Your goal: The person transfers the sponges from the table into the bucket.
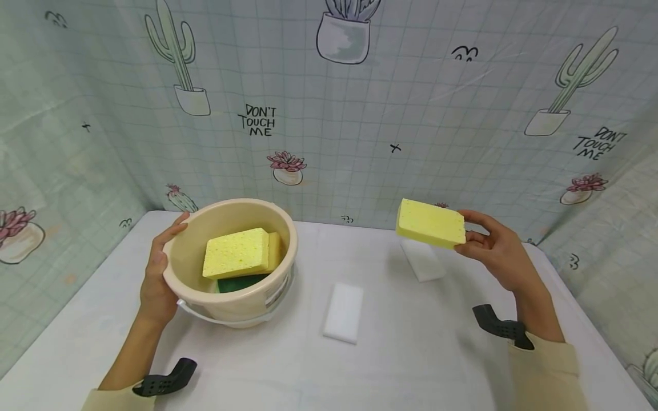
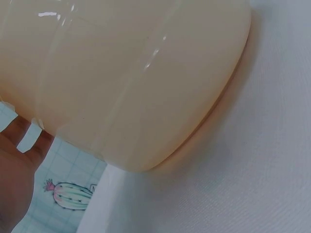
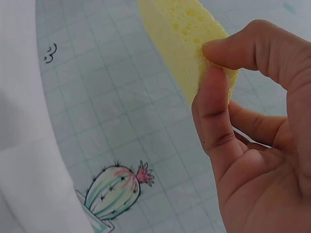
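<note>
My left hand (image 1: pixel 156 277) holds a cream bucket (image 1: pixel 241 305) at its rim on the left side. In the left wrist view, fingers (image 2: pixel 41 145) touch the side of the bucket. Inside the bucket lie a yellow sponge (image 1: pixel 236 254), another yellow block (image 1: pixel 275 251) beside it, and something dark green (image 1: pixel 239 283) below, mostly hidden. My right hand (image 1: pixel 501 254) pinches a yellow sponge (image 1: pixel 430 224) by its right end, raised above the table. The right wrist view shows thumb and fingers against that porous sponge (image 3: pixel 180 43).
On the white table (image 1: pixel 390 354), a white rectangular block (image 1: pixel 343 313) lies near the middle. Another white block (image 1: pixel 422 260) lies below the held sponge, partly covered by it. A cactus-printed curtain (image 1: pixel 360 114) rises behind and at both sides. The bucket's white handle (image 1: pixel 221 322) hangs in front.
</note>
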Available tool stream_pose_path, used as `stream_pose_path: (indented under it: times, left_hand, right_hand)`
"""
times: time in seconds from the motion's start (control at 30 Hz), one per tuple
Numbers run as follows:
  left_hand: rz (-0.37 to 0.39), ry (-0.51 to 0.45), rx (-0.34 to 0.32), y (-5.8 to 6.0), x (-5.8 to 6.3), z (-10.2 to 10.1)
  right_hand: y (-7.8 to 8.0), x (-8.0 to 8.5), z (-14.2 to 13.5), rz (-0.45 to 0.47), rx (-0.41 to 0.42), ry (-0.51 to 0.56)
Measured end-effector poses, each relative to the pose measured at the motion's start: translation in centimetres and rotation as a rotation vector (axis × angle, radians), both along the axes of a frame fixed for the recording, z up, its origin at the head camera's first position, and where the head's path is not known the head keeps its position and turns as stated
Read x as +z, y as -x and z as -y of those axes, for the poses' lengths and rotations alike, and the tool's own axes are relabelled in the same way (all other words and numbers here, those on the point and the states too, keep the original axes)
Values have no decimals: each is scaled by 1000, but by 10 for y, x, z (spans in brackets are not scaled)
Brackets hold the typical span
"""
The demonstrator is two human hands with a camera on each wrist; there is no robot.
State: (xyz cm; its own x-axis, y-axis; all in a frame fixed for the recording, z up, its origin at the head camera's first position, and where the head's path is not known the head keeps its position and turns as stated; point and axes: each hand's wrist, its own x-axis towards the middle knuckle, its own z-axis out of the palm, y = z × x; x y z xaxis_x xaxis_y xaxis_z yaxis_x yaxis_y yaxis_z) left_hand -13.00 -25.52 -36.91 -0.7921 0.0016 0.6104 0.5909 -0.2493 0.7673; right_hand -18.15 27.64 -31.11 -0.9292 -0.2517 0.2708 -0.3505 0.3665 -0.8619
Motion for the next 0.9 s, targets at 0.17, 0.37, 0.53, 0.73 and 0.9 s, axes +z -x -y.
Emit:
stream_pose_path:
  times: [0.17, 0.37, 0.53, 0.73, 0.9]
  left_hand:
    - [1, 3, 2, 0, 1, -1]
    - [9, 4, 14, -1, 0, -1]
    - [7, 5, 11, -1, 1, -1]
    - [17, 3, 15, -2, 2, -2]
    - [29, 1, 25, -2, 3, -2]
  right_hand:
    - [3, 5, 11, 3, 31, 17]
    - [8, 10, 24, -13, 88, 59]
    - [11, 16, 38, -10, 129, 97]
    - [14, 22, 54, -1, 155, 103]
    - [15, 26, 65, -18, 185, 101]
